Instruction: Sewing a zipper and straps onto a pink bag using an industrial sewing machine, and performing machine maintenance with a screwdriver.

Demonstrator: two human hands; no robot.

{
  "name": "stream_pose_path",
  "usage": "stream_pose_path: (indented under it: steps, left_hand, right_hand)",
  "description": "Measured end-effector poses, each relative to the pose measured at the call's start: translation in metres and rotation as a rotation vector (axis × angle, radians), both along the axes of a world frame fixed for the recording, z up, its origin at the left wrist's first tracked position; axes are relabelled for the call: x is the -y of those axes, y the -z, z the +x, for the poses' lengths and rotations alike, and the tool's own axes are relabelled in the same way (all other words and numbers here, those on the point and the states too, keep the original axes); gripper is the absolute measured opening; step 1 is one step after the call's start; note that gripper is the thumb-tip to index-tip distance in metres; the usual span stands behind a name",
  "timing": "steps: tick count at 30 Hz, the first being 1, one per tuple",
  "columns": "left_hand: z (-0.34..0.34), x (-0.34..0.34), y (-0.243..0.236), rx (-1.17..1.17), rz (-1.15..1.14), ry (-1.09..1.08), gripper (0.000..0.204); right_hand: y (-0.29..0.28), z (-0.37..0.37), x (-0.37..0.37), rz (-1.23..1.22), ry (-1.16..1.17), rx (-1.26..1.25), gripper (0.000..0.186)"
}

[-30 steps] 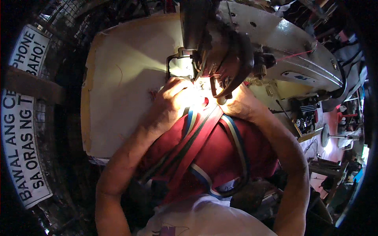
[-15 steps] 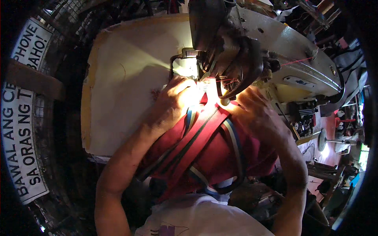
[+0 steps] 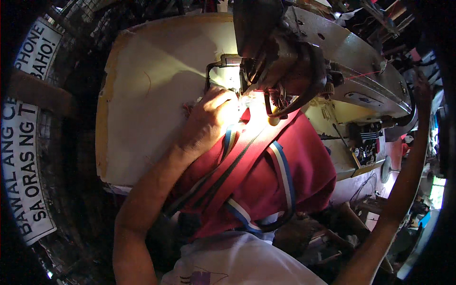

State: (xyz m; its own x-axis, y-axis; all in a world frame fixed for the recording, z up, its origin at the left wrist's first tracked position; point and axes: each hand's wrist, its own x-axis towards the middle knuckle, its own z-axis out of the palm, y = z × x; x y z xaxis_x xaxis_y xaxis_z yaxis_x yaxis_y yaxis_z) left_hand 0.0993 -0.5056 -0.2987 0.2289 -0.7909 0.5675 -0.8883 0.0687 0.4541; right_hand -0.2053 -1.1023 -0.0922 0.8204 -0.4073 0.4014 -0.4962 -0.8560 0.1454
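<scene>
My left hand (image 3: 213,111) is curled at the lit needle area of the sewing machine (image 3: 280,66), its fingers closed on red fabric (image 3: 304,166) beside a black metal frame (image 3: 209,71); glare hides their tips. The fabric drapes toward my lap, with long red straps (image 3: 247,147) and striped blue, cream and dark tapes (image 3: 285,166) lying over it. My right hand (image 3: 422,85) is raised at the far right beside the dark handwheel (image 3: 406,124); its fingers are too dark and small to read.
The worn pale table (image 3: 133,118) extends left of the machine, with signs (image 3: 33,171) on wire mesh beyond its edge. A tray of small metal parts (image 3: 365,147) lies under the machine arm. Cluttered tools and materials fill the right side.
My right hand has left the needle area and moved right and up to the handwheel, uncovering more red fabric. My left hand stays at the needle, slightly higher in view.
</scene>
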Motion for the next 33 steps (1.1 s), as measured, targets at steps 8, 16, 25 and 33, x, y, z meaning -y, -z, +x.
stream_pose_path:
  steps: [8, 16, 25, 33]
  left_hand:
    - [0.0, 0.0, 0.0, 0.037, -0.031, 0.028, 0.029]
    - [0.0, 0.002, 0.002, 0.072, 0.003, -0.023, 0.022]
    - [-0.001, -0.003, -0.009, 0.014, -0.042, 0.006, 0.024]
    - [0.002, -0.003, -0.007, -0.079, 0.121, -0.052, 0.023]
  right_hand:
    - [0.037, -0.021, 0.097, 0.257, 0.403, -0.133, 0.044]
    - [0.046, -0.022, 0.098, -0.577, -0.016, -0.425, 0.056]
    - [0.034, -0.017, 0.078, 0.228, 0.238, -0.077, 0.062]
    - [0.038, -0.032, 0.068, 0.222, 0.23, -0.051, 0.049]
